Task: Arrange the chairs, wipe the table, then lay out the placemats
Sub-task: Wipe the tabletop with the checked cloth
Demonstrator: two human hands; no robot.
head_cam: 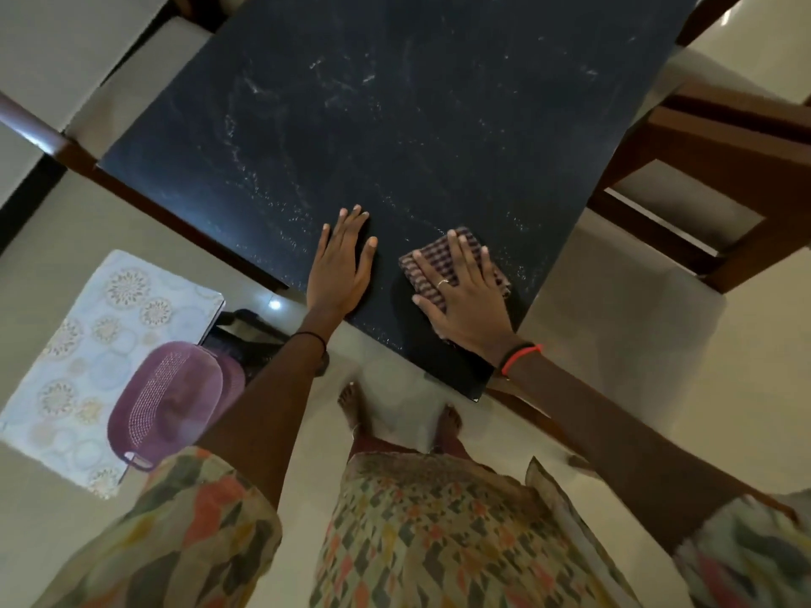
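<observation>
Person's right hand (461, 300), fingers flat, is pressing a checked cloth (456, 265) onto the dark surface (373, 103) nr its front corner; left hand (340, 261) is lying flat beside it, grasping nothing.

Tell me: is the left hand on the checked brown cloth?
No, the left hand lies flat on the black table; the right hand covers the checked brown cloth.
</observation>
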